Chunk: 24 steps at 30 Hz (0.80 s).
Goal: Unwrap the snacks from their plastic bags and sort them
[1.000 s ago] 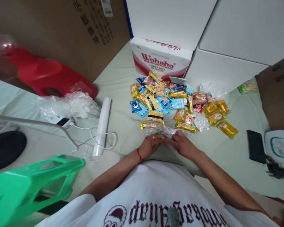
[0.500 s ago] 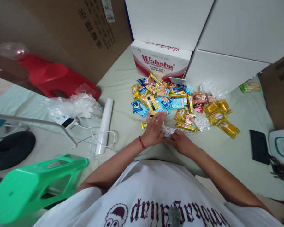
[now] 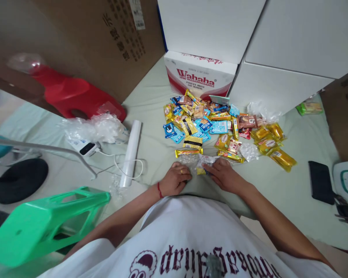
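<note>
On pale green bedding, just in front of a seated person's white shirt, a clear crinkled plastic bag [image 3: 197,161] lies between both hands. Left hand [image 3: 174,180] has fingers curled at its edge; right hand [image 3: 224,175] pinches it. Beyond lies a heap of colourful snack packets [image 3: 220,127].

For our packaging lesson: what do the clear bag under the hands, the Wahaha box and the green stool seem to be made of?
Crinkled clear bag: thin glossy plastic film, see-through, it seems. Red-and-white Wahaha box: printed cardboard, matte, folded edges. Tipped-over green stool: moulded plastic, smooth with a slight sheen, probably rigid.
</note>
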### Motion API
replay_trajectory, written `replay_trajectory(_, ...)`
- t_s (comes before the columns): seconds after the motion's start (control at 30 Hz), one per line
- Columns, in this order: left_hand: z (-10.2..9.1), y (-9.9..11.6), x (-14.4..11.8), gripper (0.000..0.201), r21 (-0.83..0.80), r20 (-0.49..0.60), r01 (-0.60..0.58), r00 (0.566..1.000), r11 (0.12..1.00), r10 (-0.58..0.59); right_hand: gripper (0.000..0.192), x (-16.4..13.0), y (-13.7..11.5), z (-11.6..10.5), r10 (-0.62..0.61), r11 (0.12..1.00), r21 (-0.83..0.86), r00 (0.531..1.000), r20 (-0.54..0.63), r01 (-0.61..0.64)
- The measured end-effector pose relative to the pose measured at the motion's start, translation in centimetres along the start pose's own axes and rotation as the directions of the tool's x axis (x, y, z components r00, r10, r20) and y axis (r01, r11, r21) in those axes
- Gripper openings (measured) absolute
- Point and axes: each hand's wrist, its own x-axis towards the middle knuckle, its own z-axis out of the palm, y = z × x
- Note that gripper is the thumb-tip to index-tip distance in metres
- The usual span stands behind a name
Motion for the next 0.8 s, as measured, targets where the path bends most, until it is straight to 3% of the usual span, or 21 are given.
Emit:
replay_trajectory(0.07, 0.5, 0.4, -0.3, 0.025, -0.099, -0.143, 0.157, 0.975, 0.983, -0.17, 0.053, -0.1, -0.3, -0.3, -0.002, 0.999, -0.035, 1.0, 0.031, 0.003)
replay_trajectory(0.1, 0.8, 0.6, -0.3, 0.023, -0.129, -0.262, 0.273, 0.918, 0.953, -0.298, 0.053, -0.1, -0.5, -0.3, 0.014, 0.999, -0.046, 0.999, 0.032, -0.013)
replay_trajectory(0.17, 1.4, 0.7, 0.2, 0.022, -0.16, -0.498, 0.511, 0.697, 0.845, -0.516, 0.051, -0.1, -0.8, -0.2, 0.047, 0.998, -0.048, 0.999, 0.023, -0.046)
replay_trajectory(0.2, 1.7, 0.8, 0.6, 0.029, -0.159, -0.566, 0.602, 0.594, 0.782, -0.572, 0.049, -0.1, -0.9, -0.1, 0.056, 0.998, -0.042, 0.998, 0.02, -0.055)
replay_trajectory(0.23, 2.0, 0.8, 1.0, 0.038, -0.141, -0.591, 0.667, 0.536, 0.732, -0.602, 0.048, 0.0, -1.0, 0.0, 0.061, 0.998, -0.033, 0.998, 0.015, -0.061)
replay_trajectory(0.27, 2.2, 0.9, 1.5, 0.045, -0.107, -0.58, 0.708, 0.526, 0.698, -0.622, 0.046, 0.0, -1.0, 0.1, 0.066, 0.998, -0.024, 0.998, 0.008, -0.066)
replay_trajectory(0.33, 2.4, 1.0, 2.3, 0.046, -0.025, -0.511, 0.754, 0.555, 0.656, -0.656, 0.044, 0.0, -1.1, 0.2, 0.073, 0.997, -0.012, 0.997, -0.009, -0.073)
replay_trajectory(0.43, 2.1, 1.3, 3.0, 0.032, 0.042, -0.446, 0.799, 0.552, 0.599, -0.705, 0.043, 0.0, -1.0, 0.4, 0.079, 0.997, -0.01, 0.996, -0.033, -0.08)
replay_trajectory(0.5, 1.5, 1.6, 3.1, 0.016, 0.008, -0.407, 0.789, 0.564, 0.615, -0.719, 0.043, -0.1, -1.0, 0.5, 0.088, 0.996, -0.013, 0.995, -0.037, -0.088)
replay_trajectory(0.67, 0.3, 3.1, 4.2, 0.015, -0.257, -0.291, 0.624, 0.678, 0.738, -0.675, 0.045, 0.1, -1.1, 0.5, 0.114, 0.993, -0.025, 0.993, -0.031, -0.115)
replay_trajectory(0.8, 1.9, 4.4, 6.8, 0.014, -0.363, -0.198, 0.54, 0.752, 0.76, -0.629, 0.04, 0.2, -1.2, 0.6, 0.126, 0.992, -0.017, 0.991, -0.042, -0.127)
